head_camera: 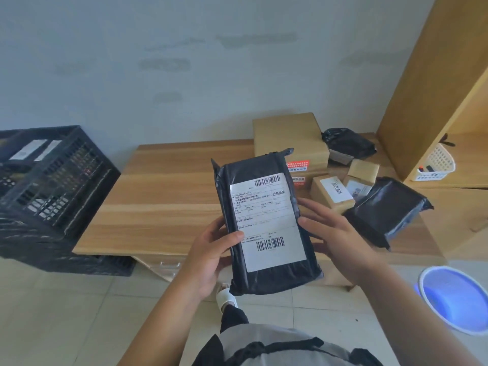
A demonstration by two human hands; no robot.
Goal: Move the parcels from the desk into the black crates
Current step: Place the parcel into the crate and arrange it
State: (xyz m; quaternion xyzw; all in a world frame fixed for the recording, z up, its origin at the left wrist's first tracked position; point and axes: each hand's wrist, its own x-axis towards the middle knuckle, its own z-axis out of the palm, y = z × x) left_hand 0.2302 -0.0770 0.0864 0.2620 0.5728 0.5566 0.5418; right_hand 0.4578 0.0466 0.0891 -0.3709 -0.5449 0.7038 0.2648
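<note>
Above the wooden desk point(163, 196) I hold the black parcel point(266, 223), left hand point(211, 260) gripping it, right hand point(335, 233) flat-fingered alongside; slick plastic could slip before the black crates point(52, 186).

Single head-worn wide-angle view: looks forward and down from above the desk point(163, 207), close to its near edge; wall behind the desk, floor tiles below it.
</note>
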